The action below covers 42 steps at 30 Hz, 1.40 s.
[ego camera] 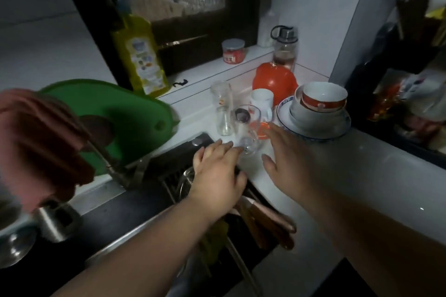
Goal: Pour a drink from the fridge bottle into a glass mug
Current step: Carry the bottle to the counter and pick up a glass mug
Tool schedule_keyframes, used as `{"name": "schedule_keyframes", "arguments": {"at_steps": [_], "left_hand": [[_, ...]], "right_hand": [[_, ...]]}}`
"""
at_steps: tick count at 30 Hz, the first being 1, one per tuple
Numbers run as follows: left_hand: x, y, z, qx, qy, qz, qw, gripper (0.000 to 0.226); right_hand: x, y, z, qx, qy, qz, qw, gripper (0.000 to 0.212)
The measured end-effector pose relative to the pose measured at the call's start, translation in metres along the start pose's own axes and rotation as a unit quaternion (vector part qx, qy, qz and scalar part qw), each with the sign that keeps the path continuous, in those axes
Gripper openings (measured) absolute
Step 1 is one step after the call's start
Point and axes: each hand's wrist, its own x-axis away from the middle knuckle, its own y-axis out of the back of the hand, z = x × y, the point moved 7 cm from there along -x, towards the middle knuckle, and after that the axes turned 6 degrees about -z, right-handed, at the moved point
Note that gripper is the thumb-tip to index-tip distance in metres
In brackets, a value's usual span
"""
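A clear glass mug (pixel 246 125) with a handle stands empty on the white counter (pixel 337 164), just past the sink's corner. My left hand (pixel 217 171) lies flat with fingers spread, its fingertips touching the mug's base from the left. My right hand (pixel 287 152) is open to the right of the mug, fingers apart, close to its handle but holding nothing. No fridge bottle is in view.
Behind the mug stand a tall empty glass (pixel 222 108), a white mug (pixel 261 103) and an orange container (pixel 275 79). Stacked bowls on a plate (pixel 316 106) sit to the right. A green cutting board (pixel 115 116) leans at left. The dark sink (pixel 169 190) holds utensils.
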Motion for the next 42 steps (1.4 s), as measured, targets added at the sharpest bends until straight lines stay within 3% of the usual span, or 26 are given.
{"name": "schedule_keyframes", "arguments": {"at_steps": [3,6,9,12,14,18,23,26,29,32,37,42], "left_hand": [[-0.039,-0.029,0.003,0.004,0.049,-0.007,0.999,0.046],[-0.070,-0.062,0.019,0.049,0.172,0.008,0.984,0.044],[-0.083,-0.104,0.042,0.175,0.338,0.014,0.924,0.047],[-0.086,-0.130,0.047,0.313,0.432,-0.024,0.846,0.050],[-0.087,-0.140,0.044,0.359,0.451,-0.041,0.816,0.043],[-0.093,-0.151,0.040,0.417,0.462,-0.044,0.782,0.024],[-0.086,-0.144,0.042,0.529,0.473,-0.046,0.703,0.026],[-0.073,-0.121,0.046,0.551,0.438,-0.034,0.709,0.021],[-0.055,-0.089,0.051,0.554,0.384,0.002,0.738,0.016],[-0.032,-0.053,0.054,0.568,0.348,0.027,0.746,0.023],[0.032,0.012,0.068,0.550,0.319,0.032,0.771,0.023],[0.125,0.073,0.090,0.475,0.303,-0.032,0.825,0.030]], "right_hand": [[-0.024,-0.025,-0.038,-0.018,-0.037,0.009,0.999,0.058],[-0.041,-0.052,-0.070,-0.075,-0.109,0.031,0.991,0.058],[-0.050,-0.081,-0.094,-0.138,-0.159,0.065,0.975,0.060],[-0.058,-0.113,-0.109,-0.194,-0.200,0.094,0.956,0.072],[-0.064,-0.128,-0.113,-0.217,-0.216,0.105,0.946,0.082],[-0.070,-0.147,-0.109,-0.305,-0.231,0.153,0.911,0.064],[-0.061,-0.154,-0.110,-0.375,-0.253,0.136,0.881,0.067],[-0.060,-0.143,-0.101,-0.372,-0.240,0.145,0.885,0.083],[-0.055,-0.128,-0.077,-0.388,-0.211,0.176,0.880,0.096],[-0.042,-0.113,-0.035,-0.437,-0.197,0.205,0.853,0.107],[0.000,-0.094,0.045,-0.474,-0.190,0.191,0.838,0.085],[0.056,-0.085,0.136,-0.450,-0.162,0.170,0.862,0.089]]}}
